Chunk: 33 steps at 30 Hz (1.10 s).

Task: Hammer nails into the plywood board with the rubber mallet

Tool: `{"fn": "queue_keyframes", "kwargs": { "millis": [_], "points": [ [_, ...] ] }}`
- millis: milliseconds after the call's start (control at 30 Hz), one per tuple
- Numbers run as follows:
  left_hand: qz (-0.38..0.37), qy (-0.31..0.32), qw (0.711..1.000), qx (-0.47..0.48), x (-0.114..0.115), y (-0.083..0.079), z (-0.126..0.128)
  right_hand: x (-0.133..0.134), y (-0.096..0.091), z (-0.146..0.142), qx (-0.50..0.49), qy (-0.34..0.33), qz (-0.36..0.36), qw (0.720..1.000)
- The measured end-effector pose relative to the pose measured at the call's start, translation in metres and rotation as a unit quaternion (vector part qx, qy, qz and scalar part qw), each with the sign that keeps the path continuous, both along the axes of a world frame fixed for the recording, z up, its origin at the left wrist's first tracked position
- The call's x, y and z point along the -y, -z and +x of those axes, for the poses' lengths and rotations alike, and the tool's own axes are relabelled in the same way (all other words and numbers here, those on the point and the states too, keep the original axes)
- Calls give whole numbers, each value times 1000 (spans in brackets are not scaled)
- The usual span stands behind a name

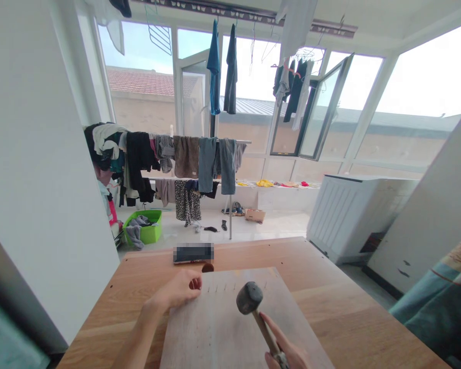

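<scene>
My right hand (286, 353) grips the wooden handle of a rubber mallet (249, 297). Its black head is raised above the pale wooden board (223, 328), to the right of my left hand. At the board's far left corner, my left hand (180, 289) is closed in a pinch on a thin nail, mostly hidden by the fingers. Several thin nails (225, 287) stand upright in a row along the board's far side, between my left hand and the mallet head and beyond it.
The board lies on a wooden table (353, 302). Behind it are a dark phone-like object (193, 253) and a small round brown container (208, 268). Beyond the table stand a laundry rack (230, 218), a green basket (153, 233) and a white cabinet (338, 215).
</scene>
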<state>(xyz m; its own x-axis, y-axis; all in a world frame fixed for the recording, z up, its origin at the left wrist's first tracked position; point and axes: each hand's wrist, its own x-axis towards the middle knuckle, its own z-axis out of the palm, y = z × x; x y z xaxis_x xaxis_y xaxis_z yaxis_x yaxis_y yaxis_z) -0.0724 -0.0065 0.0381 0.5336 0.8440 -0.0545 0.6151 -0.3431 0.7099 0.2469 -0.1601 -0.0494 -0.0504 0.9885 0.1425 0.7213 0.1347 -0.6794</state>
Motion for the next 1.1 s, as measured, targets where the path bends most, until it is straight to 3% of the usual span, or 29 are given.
{"fn": "queue_keyframes", "kwargs": {
  "millis": [167,333,467,600,767,1100],
  "points": [
    [3,-6,1000,10,-3,5,-2,-14,-34,-40,-26,-53,39,998],
    [-3,-29,1000,12,-8,16,-4,-27,-73,-80,-39,-74,23,996],
    [-2,-10,999,46,-8,20,-4,-32,-91,-100,-32,-89,7,996],
    [-7,0,998,68,-7,21,-3,-34,-92,-110,-16,-114,5,993],
    [-7,28,996,83,-8,20,-1,-36,-78,-114,35,-120,-21,992],
    [-5,7,997,74,-8,18,0,-32,-74,-113,-1,-143,-2,990]
  ]
}}
